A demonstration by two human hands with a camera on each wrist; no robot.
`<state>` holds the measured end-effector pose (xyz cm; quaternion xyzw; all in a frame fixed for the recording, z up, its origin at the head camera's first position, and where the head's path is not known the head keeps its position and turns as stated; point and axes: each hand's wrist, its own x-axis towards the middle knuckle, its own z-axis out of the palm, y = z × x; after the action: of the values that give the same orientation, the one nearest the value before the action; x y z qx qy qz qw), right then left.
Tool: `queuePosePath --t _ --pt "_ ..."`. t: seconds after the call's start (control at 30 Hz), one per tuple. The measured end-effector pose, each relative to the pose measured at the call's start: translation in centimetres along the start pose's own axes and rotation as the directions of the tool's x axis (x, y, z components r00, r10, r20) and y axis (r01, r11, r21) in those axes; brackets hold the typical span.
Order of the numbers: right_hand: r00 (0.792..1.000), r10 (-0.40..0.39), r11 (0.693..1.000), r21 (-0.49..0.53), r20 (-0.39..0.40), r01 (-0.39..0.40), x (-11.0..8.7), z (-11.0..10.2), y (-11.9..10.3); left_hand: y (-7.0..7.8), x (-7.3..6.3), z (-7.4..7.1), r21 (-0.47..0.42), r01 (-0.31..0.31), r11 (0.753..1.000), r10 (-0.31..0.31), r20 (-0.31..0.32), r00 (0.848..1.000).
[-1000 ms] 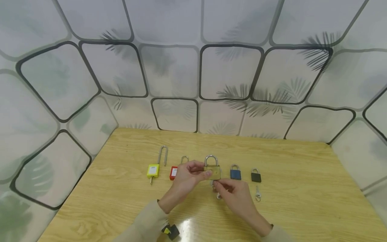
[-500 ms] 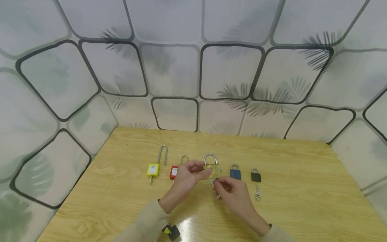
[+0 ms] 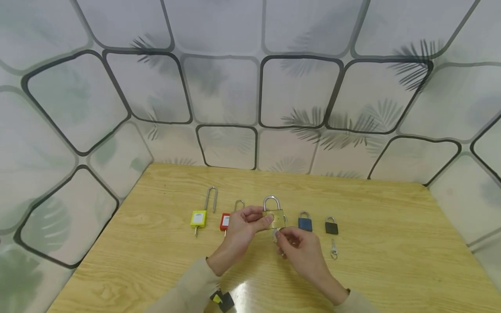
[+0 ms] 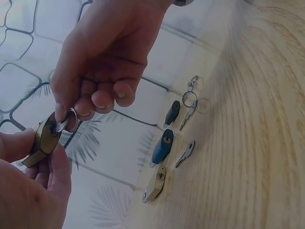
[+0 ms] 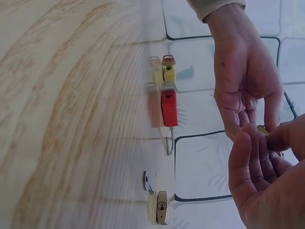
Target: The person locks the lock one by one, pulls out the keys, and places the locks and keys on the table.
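A brass padlock (image 3: 274, 219) with its steel shackle pointing up is held off the table. My left hand (image 3: 243, 229) grips its body from the left, thumb across the front. From below, my right hand (image 3: 303, 248) pinches a key (image 3: 275, 235) between thumb and forefinger. In the left wrist view, the key's bow (image 4: 61, 126) is right at the bottom face of the padlock (image 4: 46, 140), and a split ring (image 4: 72, 120) hangs from it. Much of the padlock is hidden by fingers in the right wrist view.
Along the wooden table (image 3: 391, 252) lie a yellow padlock (image 3: 198, 219), a red padlock (image 3: 224, 221), a blue padlock (image 3: 305, 224) and a black padlock (image 3: 331, 228). A second brass padlock (image 4: 156, 186) and loose keys (image 4: 186, 153) lie there too. A dark object (image 3: 226, 301) sits near the left sleeve.
The brass padlock has risen slightly in the head view, and my right hand has moved up a little with the key. Both hands keep their hold.
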<state>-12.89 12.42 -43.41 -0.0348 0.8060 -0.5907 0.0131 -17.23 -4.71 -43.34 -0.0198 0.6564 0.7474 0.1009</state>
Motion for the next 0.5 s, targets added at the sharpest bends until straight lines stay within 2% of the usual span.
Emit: queuePosePath --t 0.17,0.27,0.4,0.5 --pt "1.0 0.013 1.0 -0.003 0.006 -0.013 0.0 -0.1 0.0 0.0 0.0 0.1 -0.025 0.001 1.0 -0.002 -0.012 1.0" --pt "0.999 0.011 1.0 -0.013 0.037 -0.01 -0.1 -0.1 0.2 0.1 0.2 0.0 -0.085 0.003 0.996 -0.005 -0.026 1.0" --pt "0.994 0.009 0.999 -0.047 0.107 -0.004 -0.6 0.1 0.8 0.7 0.7 -0.8 -0.171 -0.019 0.985 0.01 -0.052 0.999" --pt "0.991 0.021 0.993 -0.116 0.129 -0.006 -0.8 0.3 1.2 1.4 1.0 -1.6 -0.177 -0.049 0.983 0.038 -0.062 0.997"
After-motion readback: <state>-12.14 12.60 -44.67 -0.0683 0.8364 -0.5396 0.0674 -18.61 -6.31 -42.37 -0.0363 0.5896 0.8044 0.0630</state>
